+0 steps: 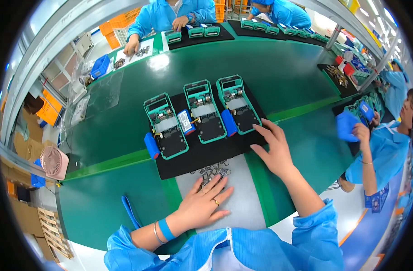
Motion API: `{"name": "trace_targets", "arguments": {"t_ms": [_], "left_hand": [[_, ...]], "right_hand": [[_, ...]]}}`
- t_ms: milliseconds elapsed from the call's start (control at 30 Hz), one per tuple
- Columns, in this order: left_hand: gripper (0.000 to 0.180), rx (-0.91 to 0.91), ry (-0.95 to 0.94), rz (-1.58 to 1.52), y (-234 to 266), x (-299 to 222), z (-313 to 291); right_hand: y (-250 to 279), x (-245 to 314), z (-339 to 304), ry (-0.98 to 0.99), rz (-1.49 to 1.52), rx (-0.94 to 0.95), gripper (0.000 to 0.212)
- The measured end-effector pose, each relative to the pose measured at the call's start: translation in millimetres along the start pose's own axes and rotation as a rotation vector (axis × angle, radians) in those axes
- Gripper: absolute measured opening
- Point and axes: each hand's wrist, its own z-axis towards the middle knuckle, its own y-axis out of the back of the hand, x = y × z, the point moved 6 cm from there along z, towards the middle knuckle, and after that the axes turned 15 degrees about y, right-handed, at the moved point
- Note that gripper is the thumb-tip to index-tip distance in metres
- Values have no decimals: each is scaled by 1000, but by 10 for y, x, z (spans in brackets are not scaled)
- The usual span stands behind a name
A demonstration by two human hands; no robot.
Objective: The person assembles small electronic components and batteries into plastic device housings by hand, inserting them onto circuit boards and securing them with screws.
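Observation:
Three green-framed device housings, the left one [173, 137], the middle one [211, 128] and the right one [249, 120], lie on a black mat [181, 166]. Circuit parts show inside each. Wired blue battery packs, one at the far left [151, 145], one with a white label [186, 122] and one [229, 123] by the right housing, lie beside them. My left hand [204, 202] rests with fingers spread at a pile of small metal pieces [211, 171], partly covering it. My right hand [276, 151] has its fingers apart, fingertips at the right housing's near corner.
A grey strip [245, 198] runs toward me on the green table [111, 198]. A pink fan [54, 161] stands at the left. Across the conveyor [143, 77] a person [170, 18] handles small parts near similar housings. At right another person [373, 149] holds something blue.

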Motion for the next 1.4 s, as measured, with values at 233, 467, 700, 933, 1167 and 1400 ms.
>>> {"name": "trace_targets", "arguments": {"t_ms": [233, 467, 700, 933, 1167, 1400], "left_hand": [[67, -299, 110, 66, 653, 215, 572], [67, -257, 160, 18, 620, 327, 568], [26, -500, 734, -776, 581, 1493, -572], [34, -374, 659, -1636, 511, 1778, -313], [65, 64, 535, -1690, 727, 2177, -98], [88, 700, 356, -1788, 756, 2245, -27]], "right_hand": [[-347, -410, 302, -17, 2, 10, 49], [-253, -441, 222, -53, 72, -129, 42], [53, -729, -113, -548, 189, -108, 31], [41, -486, -66, -572, 280, -92, 45], [-20, 89, -513, -657, -65, -359, 36], [2, 270, -399, -900, -291, -423, 28]]}}
